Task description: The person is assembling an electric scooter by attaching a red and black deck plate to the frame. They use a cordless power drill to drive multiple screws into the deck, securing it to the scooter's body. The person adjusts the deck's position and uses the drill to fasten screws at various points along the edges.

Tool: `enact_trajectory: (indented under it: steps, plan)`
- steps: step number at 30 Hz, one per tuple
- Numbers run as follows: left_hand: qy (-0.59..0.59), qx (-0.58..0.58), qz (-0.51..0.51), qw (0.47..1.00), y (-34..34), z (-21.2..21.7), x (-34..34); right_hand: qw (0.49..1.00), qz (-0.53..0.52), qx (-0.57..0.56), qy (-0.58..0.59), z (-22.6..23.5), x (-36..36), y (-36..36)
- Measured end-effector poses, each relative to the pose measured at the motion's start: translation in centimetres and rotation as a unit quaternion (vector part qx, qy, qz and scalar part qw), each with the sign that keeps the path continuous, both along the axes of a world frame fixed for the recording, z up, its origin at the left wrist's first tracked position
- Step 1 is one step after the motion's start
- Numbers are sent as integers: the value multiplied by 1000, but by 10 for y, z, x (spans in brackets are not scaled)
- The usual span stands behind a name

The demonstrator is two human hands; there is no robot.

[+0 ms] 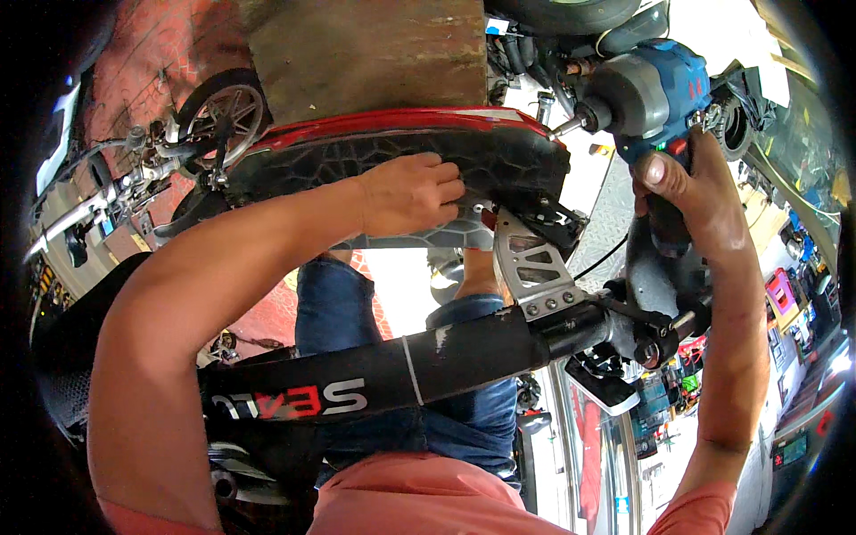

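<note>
My right hand [691,192] grips a blue-and-black cordless impact driver [655,89], its bit pointing left toward the end of an electric scooter's deck [330,160]. The deck has a dark top with a cracked-stone pattern and a red side edge. Over it lies my left hand [412,196], fingers curled in; whatever they may hold is hidden. Just right of that hand, a silver metal bracket [530,263] with cut-outs joins the deck end to the folding joint. The scooter's black stem [473,357] lies across my lap, a pale tie around it.
A brown board [366,58] lies beyond the deck. At the far left stands another small-wheeled vehicle, its spoked wheel [223,116] showing. Tires [571,13] sit at the back right. Shelves and a glass case with assorted goods line the right side. A black cable [606,257] runs near the bracket.
</note>
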State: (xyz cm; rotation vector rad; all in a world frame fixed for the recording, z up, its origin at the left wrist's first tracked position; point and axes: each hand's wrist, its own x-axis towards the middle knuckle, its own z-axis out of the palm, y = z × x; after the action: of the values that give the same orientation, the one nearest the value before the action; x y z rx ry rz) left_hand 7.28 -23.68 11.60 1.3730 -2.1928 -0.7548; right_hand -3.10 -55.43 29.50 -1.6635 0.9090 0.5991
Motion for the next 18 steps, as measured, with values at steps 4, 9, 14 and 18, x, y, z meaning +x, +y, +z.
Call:
enact_trajectory:
  steps: [4,9,14,18]
  plan:
    - [16,62,75,995,0,6,-5,1000,23,6,9,6,14,10]
    - [397,412,388,722,-35,48,15,987,113,-90,73,-2,24,11]
    - [598,451,353,560,-60,90,59,966,163,-171,105,-7,25,13]
    - [640,437,349,527,-64,98,66,966,164,-178,95,-2,31,14]
